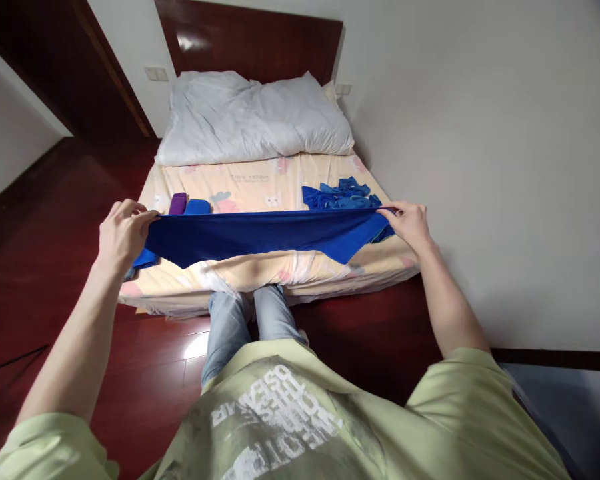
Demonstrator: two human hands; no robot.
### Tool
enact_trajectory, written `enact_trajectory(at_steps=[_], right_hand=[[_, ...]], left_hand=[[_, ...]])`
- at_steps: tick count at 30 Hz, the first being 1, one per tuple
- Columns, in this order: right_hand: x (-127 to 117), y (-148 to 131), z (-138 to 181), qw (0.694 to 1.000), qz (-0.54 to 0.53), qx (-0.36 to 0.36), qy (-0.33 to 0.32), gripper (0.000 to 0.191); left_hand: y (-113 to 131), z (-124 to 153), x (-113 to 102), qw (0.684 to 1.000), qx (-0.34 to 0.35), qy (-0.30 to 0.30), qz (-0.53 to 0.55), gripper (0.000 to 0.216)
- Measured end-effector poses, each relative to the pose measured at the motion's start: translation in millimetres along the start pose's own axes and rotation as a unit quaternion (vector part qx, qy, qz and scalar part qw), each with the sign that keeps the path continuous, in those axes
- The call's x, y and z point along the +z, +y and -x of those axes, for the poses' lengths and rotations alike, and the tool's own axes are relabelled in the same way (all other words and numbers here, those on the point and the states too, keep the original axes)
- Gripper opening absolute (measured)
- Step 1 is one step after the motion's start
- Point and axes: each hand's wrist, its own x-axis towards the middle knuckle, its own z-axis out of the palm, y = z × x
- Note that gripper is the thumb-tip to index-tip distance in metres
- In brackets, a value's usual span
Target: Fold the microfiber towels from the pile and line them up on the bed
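Note:
A dark blue cloth [260, 235] is stretched level between my two hands, hanging over the near part of the bed. My left hand [126, 230] pinches its left upper corner. Its right upper corner is held between the thumb and fingers of my right hand [407, 221]. Behind the cloth on the left lie a purple folded cloth [178, 203] and a blue folded cloth [198, 207]. Another blue folded piece [147, 259] shows partly below my left hand. A crumpled heap of blue cloths [343, 195] lies near my right hand, partly covered by the stretched one.
The bed [250, 180] has a patterned cream sheet and stands against the white wall [510, 173] on the right. A white quilt or pillow pile [255, 120] lies by the dark wooden headboard [260, 37]. Glossy red-brown floor [55, 267] runs along the left.

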Motion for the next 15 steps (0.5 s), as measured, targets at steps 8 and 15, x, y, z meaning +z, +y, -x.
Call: enact_trajectory(at_steps=[8,15], right_hand=[[-22.7,6.8,5.1,0.999,0.028,0.026,-0.013,0.028],[-81.2,13.6,16.7,0.977,-0.018,0.124,-0.17,0.028]], left_hand=[[-11.1,-18.4,8.6,0.993,0.019,-0.095,0.069,0.044],[-24.1,-14.9,-16.3,0.97,0.005,-0.231,0.069,0.058]])
